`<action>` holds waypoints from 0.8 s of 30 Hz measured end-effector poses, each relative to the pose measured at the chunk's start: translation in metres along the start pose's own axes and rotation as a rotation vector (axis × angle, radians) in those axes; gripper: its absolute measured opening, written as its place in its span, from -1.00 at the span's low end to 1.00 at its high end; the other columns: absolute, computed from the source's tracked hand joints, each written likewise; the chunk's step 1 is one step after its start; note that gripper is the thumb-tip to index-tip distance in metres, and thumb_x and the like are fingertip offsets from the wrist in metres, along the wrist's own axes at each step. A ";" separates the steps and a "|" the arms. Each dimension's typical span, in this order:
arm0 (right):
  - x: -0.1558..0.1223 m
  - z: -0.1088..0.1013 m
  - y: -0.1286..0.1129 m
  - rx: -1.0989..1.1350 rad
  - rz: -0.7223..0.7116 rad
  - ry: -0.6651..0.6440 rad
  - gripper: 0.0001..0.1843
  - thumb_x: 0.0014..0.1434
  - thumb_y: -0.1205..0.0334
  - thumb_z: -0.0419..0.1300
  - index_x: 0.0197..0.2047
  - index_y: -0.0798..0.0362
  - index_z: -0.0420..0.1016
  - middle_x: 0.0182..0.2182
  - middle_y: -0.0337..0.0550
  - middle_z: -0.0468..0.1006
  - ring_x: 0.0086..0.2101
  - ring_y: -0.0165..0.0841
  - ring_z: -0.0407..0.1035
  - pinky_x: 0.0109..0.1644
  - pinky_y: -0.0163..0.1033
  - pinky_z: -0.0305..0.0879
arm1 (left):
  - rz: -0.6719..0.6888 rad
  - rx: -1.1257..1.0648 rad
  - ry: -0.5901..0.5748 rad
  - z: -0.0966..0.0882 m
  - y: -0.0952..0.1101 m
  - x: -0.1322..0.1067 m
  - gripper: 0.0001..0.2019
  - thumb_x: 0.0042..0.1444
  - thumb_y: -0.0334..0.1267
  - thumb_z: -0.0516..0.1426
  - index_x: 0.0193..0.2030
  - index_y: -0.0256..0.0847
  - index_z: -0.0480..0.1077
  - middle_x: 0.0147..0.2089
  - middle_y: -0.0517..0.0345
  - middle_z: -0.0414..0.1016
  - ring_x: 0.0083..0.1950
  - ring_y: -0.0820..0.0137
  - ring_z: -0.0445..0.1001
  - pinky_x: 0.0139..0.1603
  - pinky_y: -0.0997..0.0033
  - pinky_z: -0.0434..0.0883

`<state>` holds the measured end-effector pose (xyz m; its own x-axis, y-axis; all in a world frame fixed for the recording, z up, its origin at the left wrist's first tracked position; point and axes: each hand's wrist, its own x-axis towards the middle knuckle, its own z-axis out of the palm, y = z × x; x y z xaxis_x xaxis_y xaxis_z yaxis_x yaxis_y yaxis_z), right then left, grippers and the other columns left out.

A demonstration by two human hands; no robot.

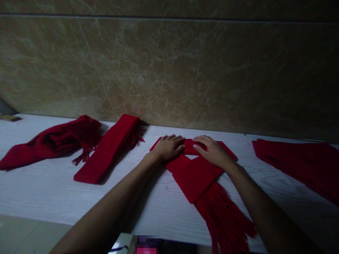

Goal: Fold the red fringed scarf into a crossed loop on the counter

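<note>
A red fringed scarf (197,176) lies folded on the white table (53,190) in front of me, its fringe (225,218) trailing toward the near edge. My left hand (168,146) rests flat on the scarf's far left fold, fingers stretched out together. My right hand (212,150) lies flat on the far right fold, fingers extended toward the left hand. Both hands press the cloth; neither grips it. A small gap of white table shows between the folds under my hands.
A folded red scarf (111,148) and a bunched red scarf (50,141) lie to the left. Another red scarf (302,165) spreads at the right. A marbled wall (169,70) stands directly behind the table. A dark blurred object (148,245) sits at the near edge.
</note>
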<state>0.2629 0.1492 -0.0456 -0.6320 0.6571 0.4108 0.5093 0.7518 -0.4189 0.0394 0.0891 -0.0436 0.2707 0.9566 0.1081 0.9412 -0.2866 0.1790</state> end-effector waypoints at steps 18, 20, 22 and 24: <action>0.000 -0.002 -0.003 0.011 0.002 -0.028 -0.74 0.33 0.22 0.11 -0.10 0.00 0.64 -0.14 -0.06 0.61 -0.10 -0.25 0.49 0.08 -0.12 0.40 | 0.005 0.008 0.003 0.000 0.001 0.000 -0.44 0.42 0.03 -0.18 0.43 -0.11 0.21 0.50 0.05 0.22 0.49 0.12 0.18 0.45 -0.04 0.15; 0.000 -0.002 -0.003 0.024 -0.001 -0.028 -0.75 0.33 0.21 0.12 -0.11 0.00 0.64 -0.14 -0.06 0.61 -0.10 -0.25 0.49 0.08 -0.12 0.40 | 0.005 0.008 0.001 0.000 0.001 0.000 -0.44 0.42 0.03 -0.19 0.43 -0.12 0.21 0.50 0.05 0.22 0.49 0.12 0.18 0.45 -0.04 0.15; 0.000 -0.002 -0.003 0.022 0.002 -0.031 -0.75 0.33 0.21 0.12 -0.11 -0.02 0.64 -0.13 -0.07 0.62 -0.09 -0.25 0.49 0.08 -0.12 0.40 | -0.004 0.004 -0.007 -0.001 0.001 -0.001 -0.45 0.42 0.03 -0.18 0.43 -0.08 0.20 0.50 0.07 0.21 0.49 0.13 0.18 0.45 -0.03 0.15; 0.000 -0.002 -0.002 0.012 0.003 -0.034 -0.75 0.33 0.21 0.12 -0.11 -0.04 0.64 -0.13 -0.08 0.62 -0.08 -0.25 0.50 0.09 -0.11 0.40 | -0.010 0.005 0.000 -0.004 0.002 -0.001 -0.47 0.41 0.01 -0.14 0.44 -0.03 0.19 0.51 0.08 0.19 0.51 0.12 0.14 0.46 -0.07 0.12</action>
